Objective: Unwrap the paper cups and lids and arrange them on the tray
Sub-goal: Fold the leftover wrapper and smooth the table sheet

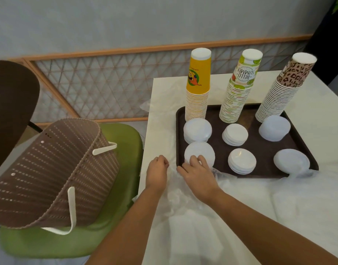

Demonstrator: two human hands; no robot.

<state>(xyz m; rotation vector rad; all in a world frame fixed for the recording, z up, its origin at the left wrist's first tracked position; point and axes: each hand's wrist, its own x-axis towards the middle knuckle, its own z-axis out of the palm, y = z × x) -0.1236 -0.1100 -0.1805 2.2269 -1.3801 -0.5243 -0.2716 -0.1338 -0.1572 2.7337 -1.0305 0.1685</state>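
White tabletop (317,119) beside a lattice wall panel carries a dark brown rectangular plastic tray (263,148) holding three inverted stacks of paper cups along its far side: yellow cups (197,92), green-printed "Hello Summer" cups (238,88) and leopard-print cups (284,88). Six piles of white plastic lids sit nearer. The right hand (198,175) rests curled fingers on the near-left lid pile (200,153), seemingly steadying it; the left hand (157,169), loosely curled just left of the tray, appears to pinch the clear plastic wrap (193,207) spread across the near table. Pulling the wrap could drag the lids off the tray edge, or jolt the tall stacks over.
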